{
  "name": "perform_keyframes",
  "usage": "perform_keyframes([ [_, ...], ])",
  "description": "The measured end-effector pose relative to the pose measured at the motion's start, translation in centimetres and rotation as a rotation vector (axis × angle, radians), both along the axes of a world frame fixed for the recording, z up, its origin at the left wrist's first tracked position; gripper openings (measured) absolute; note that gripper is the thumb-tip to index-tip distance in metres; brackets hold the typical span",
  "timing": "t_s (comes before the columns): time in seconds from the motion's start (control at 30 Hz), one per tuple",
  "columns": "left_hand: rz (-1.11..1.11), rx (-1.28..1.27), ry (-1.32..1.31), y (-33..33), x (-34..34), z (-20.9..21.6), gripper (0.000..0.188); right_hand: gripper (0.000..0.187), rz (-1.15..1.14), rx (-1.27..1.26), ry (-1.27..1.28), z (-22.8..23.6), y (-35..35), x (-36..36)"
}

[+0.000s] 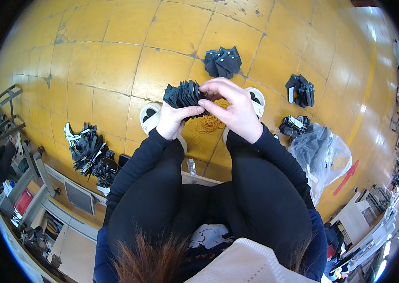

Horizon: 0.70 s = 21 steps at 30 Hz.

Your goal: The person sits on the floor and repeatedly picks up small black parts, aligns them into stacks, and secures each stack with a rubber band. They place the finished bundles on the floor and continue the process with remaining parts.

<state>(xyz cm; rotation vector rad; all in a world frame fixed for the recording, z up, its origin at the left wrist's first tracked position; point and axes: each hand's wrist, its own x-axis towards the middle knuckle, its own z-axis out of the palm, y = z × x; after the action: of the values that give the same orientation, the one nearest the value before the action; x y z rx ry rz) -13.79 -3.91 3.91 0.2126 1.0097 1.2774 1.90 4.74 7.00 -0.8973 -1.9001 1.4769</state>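
Note:
A thick stack of dark fabric pieces [184,95] is held up in front of my knees, its edges fanned toward the far side. My left hand [173,121] is closed round the near left of the stack, thumb lying across its near side. At the stack's right end is my right hand [231,104], thumb and fingertips pinched together against the last pieces. Its curled fingers partly hide what they grip. Below the hands, between my feet, lies a heap of yellow rubber bands [207,123] on the floor. Just beyond them sits a dark fabric bundle [223,62].
On the left lies a large heap of dark pieces [86,148] with a white strip. To the right are another dark bundle [300,90], a tied black bundle [295,124] and a clear plastic bag [321,153]. Metal frames [6,111] stand at the far left.

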Motion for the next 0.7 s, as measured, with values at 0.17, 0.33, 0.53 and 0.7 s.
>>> perform_keyframes([
  [0.17,0.010,0.005,0.012,-0.1,0.2,-0.1,0.036,0.013,-0.117,0.043,-0.035,-0.4,-0.4,-0.3],
  [0.33,0.036,-0.016,-0.027,0.4,0.1,-0.8,0.035,0.009,-0.334,-0.261,0.002,-2.4,0.9,0.4],
  [0.53,0.078,-0.052,-0.034,0.0,-0.2,-1.6,0.039,0.009,-0.354,0.171,-0.403,-7.8,6.0,2.5],
  [0.7,0.076,-0.049,-0.176,0.0,-0.2,-1.6,0.041,0.014,-0.025,0.459,-0.739,-13.3,6.9,2.5],
])
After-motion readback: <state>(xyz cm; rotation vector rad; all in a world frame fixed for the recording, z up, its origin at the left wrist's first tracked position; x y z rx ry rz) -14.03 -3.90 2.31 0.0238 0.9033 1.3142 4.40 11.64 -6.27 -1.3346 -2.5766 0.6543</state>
